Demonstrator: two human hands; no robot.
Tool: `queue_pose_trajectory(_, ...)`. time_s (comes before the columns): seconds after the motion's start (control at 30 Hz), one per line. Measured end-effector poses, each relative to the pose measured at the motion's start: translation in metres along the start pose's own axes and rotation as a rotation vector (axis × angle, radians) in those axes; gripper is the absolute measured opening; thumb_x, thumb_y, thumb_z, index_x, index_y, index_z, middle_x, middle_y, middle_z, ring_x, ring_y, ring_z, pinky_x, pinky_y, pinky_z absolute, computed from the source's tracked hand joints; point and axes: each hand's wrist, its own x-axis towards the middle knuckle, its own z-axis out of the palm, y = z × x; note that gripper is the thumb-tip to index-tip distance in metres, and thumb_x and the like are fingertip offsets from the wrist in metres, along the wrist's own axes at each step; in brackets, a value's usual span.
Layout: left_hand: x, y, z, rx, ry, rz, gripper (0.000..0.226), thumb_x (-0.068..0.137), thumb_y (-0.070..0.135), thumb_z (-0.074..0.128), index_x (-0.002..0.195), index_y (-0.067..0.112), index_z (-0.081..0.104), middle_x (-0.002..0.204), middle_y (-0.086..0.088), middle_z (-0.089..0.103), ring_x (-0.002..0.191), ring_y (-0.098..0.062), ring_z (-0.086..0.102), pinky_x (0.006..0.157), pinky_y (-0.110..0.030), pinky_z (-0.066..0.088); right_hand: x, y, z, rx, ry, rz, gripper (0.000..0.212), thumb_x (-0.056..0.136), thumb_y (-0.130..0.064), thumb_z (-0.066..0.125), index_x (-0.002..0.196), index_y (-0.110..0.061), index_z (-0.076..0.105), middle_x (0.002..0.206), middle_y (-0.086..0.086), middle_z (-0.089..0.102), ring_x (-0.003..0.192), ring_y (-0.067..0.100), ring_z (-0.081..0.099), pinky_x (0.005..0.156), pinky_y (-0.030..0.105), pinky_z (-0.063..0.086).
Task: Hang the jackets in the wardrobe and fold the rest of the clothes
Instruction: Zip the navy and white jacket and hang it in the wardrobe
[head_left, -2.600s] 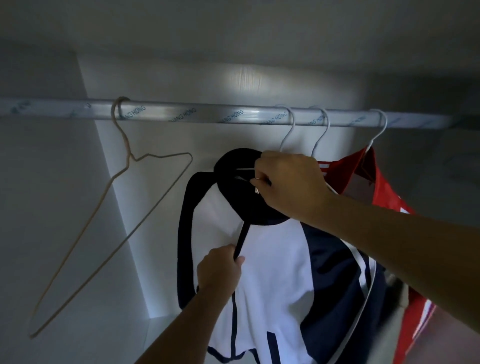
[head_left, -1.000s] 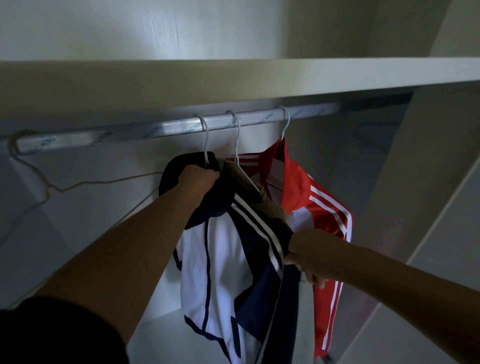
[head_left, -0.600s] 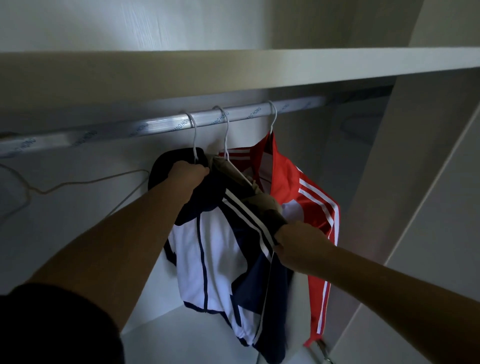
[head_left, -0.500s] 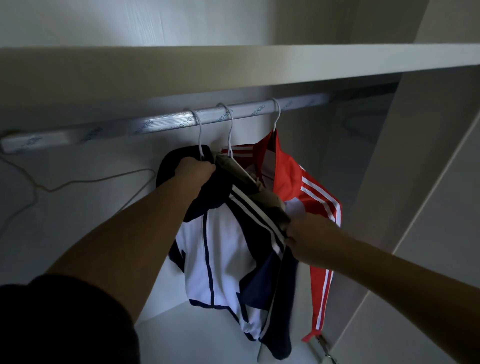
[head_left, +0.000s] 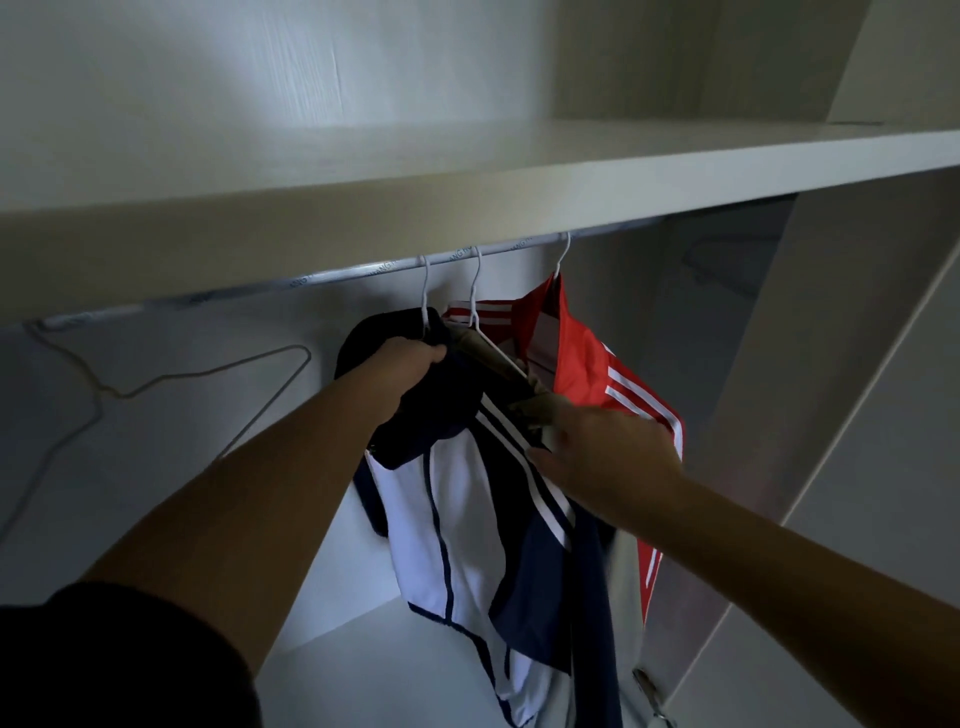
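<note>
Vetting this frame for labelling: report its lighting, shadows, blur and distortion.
Head view: dim, one bright patch on the wall above the shelf, deep shadow under it, so the bare wire hanger barely shows. Head view: the right hand at the navy and white jacket is motion-blurred; the left hand gripping its collar is sharper. Head view: wide-angle stretch enlarges the forearms.

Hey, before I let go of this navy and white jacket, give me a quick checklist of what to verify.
1. Hanger hook of the navy and white jacket sits over the rail: ok.
2. Left hand grips its collar: ok.
3. Right hand has a hold on its shoulder: cannot tell, blurred.
4. Red jacket hangs on the rail: ok.
5. Olive garment seated on the middle hanger: cannot tell, mostly hidden.
</note>
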Motion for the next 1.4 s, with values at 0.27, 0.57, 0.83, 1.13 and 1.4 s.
queue_pose_trajectory(0.27, -0.005, -0.038, -0.018, 0.003, -0.083, 0.181, 0.016, 0.094, 0.035, 0.056, 0.094, 0.025, 0.068, 0.087, 0.006, 0.069, 0.083, -0.013, 0.068, 0.075, -0.023, 0.053, 0.028, -0.022, 0.024, 0.078, -0.139, 0.0, 0.017, 0.098, -0.023, 0.047, 0.102, -0.013, 0.06, 0.104, 0.002, 0.059, 0.078, 0.01, 0.047, 0.068, 0.019, 0.037)
queue_pose_trajectory(0.57, -0.047, -0.054, -0.022, 0.966, 0.124, 0.41, 0.022, 0.093, 0.024, 0.052, 0.075, 0.013, 0.048, 0.066, -0.003, 0.05, 0.072, -0.027, 0.058, 0.06, -0.028, 0.04, 0.015, -0.009, 0.023, 0.117, -0.114, 0.013, 0.015, 0.097, -0.021, 0.049, 0.109, -0.02, 0.059, 0.104, -0.004, 0.058, 0.08, 0.007, 0.053, 0.074, 0.02, 0.046)
queue_pose_trajectory(0.83, -0.184, -0.054, 0.062, 0.466, 0.249, 0.723, 0.028, 0.09, 0.011, 0.059, 0.118, 0.011, 0.06, 0.113, 0.0, 0.064, 0.105, -0.014, 0.057, 0.086, -0.014, 0.039, -0.118, 0.037, -0.037, 0.479, -0.025, 0.209, 0.021, 0.098, -0.026, 0.045, 0.113, -0.026, 0.06, 0.087, -0.006, 0.067, 0.077, 0.016, 0.063, 0.069, 0.034, 0.052)
queue_pose_trajectory(1.13, -0.407, -0.078, 0.317, 0.215, -0.362, 0.862, 0.009, 0.089, 0.006, 0.061, 0.092, 0.013, 0.067, 0.086, 0.008, 0.071, 0.081, -0.004, 0.066, 0.071, -0.024, 0.054, -0.433, 0.17, -0.133, 0.618, 0.184, 0.716, 0.027, 0.095, -0.012, 0.048, 0.113, -0.028, 0.06, 0.091, -0.016, 0.068, 0.08, 0.003, 0.065, 0.072, 0.025, 0.054)
queue_pose_trajectory(1.4, -0.657, -0.094, 0.538, 0.09, -1.036, 0.842, 0.014, 0.091, 0.007, 0.056, 0.088, 0.017, 0.065, 0.078, 0.011, 0.069, 0.076, -0.002, 0.066, 0.071, -0.022, 0.053, -0.736, 0.252, -0.236, 0.539, 0.568, 1.302, 0.03, 0.092, -0.006, 0.05, 0.097, -0.033, 0.061, 0.081, -0.017, 0.069, 0.072, -0.003, 0.062, 0.06, 0.005, 0.042)
